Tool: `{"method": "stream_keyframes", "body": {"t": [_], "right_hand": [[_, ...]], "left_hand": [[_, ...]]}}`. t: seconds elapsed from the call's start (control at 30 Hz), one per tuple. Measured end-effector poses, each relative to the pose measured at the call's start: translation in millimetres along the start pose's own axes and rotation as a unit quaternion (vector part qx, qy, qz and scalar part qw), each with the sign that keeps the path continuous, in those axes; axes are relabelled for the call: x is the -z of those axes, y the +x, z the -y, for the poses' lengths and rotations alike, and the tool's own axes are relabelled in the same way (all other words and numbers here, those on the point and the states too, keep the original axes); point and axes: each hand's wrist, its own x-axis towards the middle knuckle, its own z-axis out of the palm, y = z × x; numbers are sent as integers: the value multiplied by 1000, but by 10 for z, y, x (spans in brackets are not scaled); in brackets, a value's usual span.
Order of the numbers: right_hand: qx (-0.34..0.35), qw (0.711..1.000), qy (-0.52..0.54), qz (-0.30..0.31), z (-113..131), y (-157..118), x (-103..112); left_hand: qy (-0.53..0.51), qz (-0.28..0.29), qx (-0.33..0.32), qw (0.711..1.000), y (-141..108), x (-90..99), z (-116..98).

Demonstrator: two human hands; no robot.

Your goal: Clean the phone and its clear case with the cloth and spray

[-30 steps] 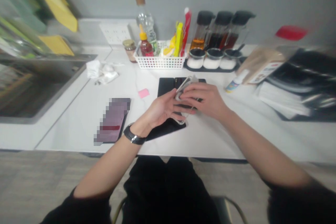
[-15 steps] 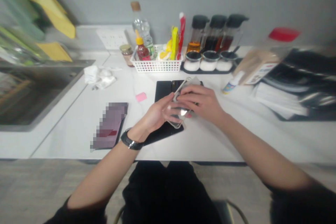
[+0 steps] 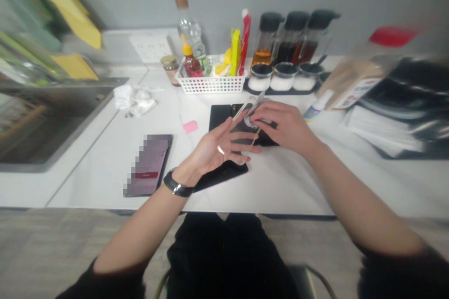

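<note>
My left hand (image 3: 208, 152) supports a clear phone case (image 3: 242, 126) from underneath, and its spread fingers show through the plastic. The case is tilted above the counter. My right hand (image 3: 286, 124) pinches a crumpled whitish tissue or wipe (image 3: 248, 120) against the upper part of the case. Beneath both hands lies a flat black object (image 3: 219, 114), partly hidden by them; its kind cannot be made out. A phone (image 3: 150, 161), partly pixelated, rests on the counter left of my left wrist. Near it lies a small pink paper slip (image 3: 190, 126).
Along the wall stand a white basket (image 3: 212, 85) of bottles and packets, seasoning jars (image 3: 283, 79) and dark-capped bottles (image 3: 294, 39). A small glue-like bottle (image 3: 317, 106) and a large red-lidded jar (image 3: 361, 79) stand right. Crumpled tissues (image 3: 135, 100) lie near the sink (image 3: 70, 131).
My right hand has shifted slightly right and up on the case, and the wipe between its fingers now shows more. My left fingers are spread wider. The camera view has shifted a little.
</note>
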Motion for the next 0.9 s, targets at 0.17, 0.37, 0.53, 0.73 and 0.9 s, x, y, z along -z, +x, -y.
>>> {"method": "stream_keyframes", "body": {"t": [0.17,0.37,0.53,0.73,0.9], "right_hand": [[-34,995,48,-76,97,-21,-134],[115,985,126,38,299,-28,-275],[27,996,78,-17,95,5,-123],[-47,992,73,-96,144,-17,-160],[82,992,97,25,313,-39,-283]], "left_hand": [[-10,10,13,1000,-6,-48,14],[-74,-26,-52,996,64,-63,82],[-31,-11,-5,999,57,-36,65],[-18,5,0,1000,33,-42,74],[-53,-48,-34,997,60,-41,65]]}}
